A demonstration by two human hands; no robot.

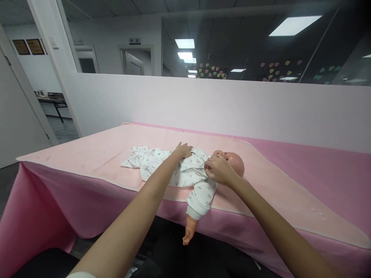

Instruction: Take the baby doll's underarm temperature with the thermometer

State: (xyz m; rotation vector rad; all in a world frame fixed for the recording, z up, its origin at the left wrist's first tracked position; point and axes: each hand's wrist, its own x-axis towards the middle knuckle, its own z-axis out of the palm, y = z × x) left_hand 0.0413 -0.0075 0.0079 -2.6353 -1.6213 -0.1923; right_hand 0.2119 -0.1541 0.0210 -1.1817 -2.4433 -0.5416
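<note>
A baby doll (236,164) lies on its back with its head to the right, dressed in a white printed romper (185,175). My left hand (184,150) rests on the romper over the doll's body, its fingers apart and stretched out. At the neckline, just below the doll's chin, my right hand (218,168) is closed with bent fingers on the romper's edge; the fingertips are partly hidden. One sleeved doll arm (190,227) hangs over the table's near edge. The romper's legs lie flat towards the left.
Under the doll a peach mat (98,154) covers much of the table, over a pink cloth (327,166) that drapes down the front. A white low wall (217,104) with glass above borders the far side. At left stands a white door (20,112).
</note>
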